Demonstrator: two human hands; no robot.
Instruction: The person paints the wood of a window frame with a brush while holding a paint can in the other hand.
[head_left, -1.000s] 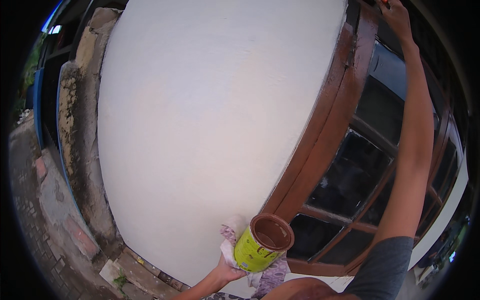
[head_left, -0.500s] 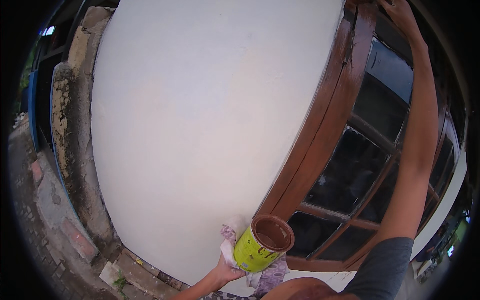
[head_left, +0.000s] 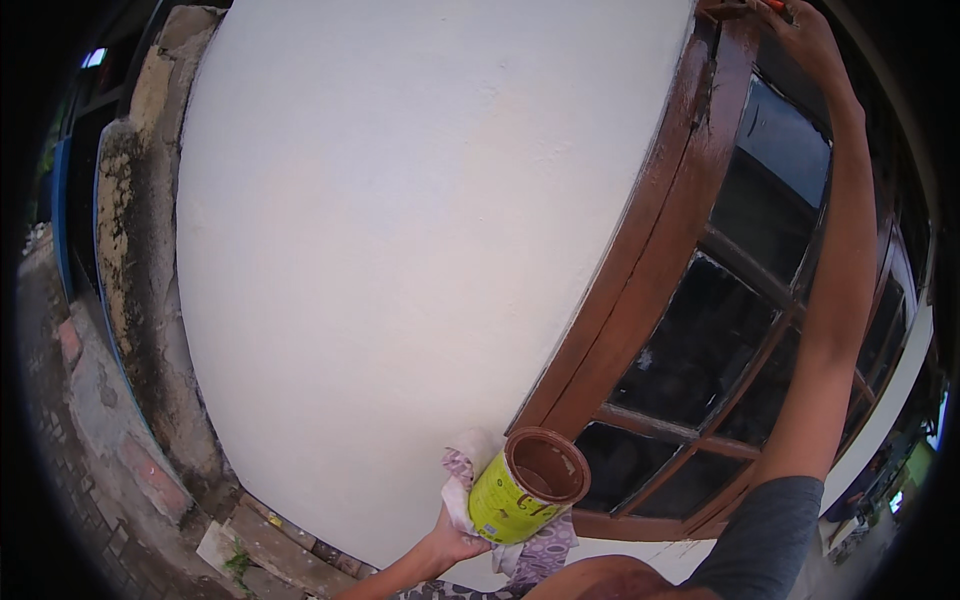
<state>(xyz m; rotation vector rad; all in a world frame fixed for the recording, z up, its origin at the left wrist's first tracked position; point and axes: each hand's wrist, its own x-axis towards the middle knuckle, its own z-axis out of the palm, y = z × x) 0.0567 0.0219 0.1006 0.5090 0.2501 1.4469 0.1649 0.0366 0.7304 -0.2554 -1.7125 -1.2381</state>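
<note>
My left hand (head_left: 455, 540) grips a yellow-green paint can (head_left: 500, 505) from beneath and the side, with a patterned purple and white cloth (head_left: 535, 562) between hand and can. Brown paint coats the can's rim and inside. High at the upper right, my right hand (head_left: 808, 42) closes round the orange handle of a paintbrush (head_left: 730, 11). The brush's head lies at the top of the brown wooden window frame (head_left: 610, 340), which looks glossy up there. Part of the brush is cut off by the picture's upper edge.
A pale plastered wall (head_left: 400, 240) fills the middle. Dark glass panes (head_left: 695, 340) sit within the frame, beside my right arm. To the left stands a worn, stained masonry pillar (head_left: 135, 230), with broken concrete and bricks (head_left: 150, 470) below it.
My right hand shows slightly lower, and the paintbrush has come into view at the top of the frame. My left hand keeps the can in nearly the same place.
</note>
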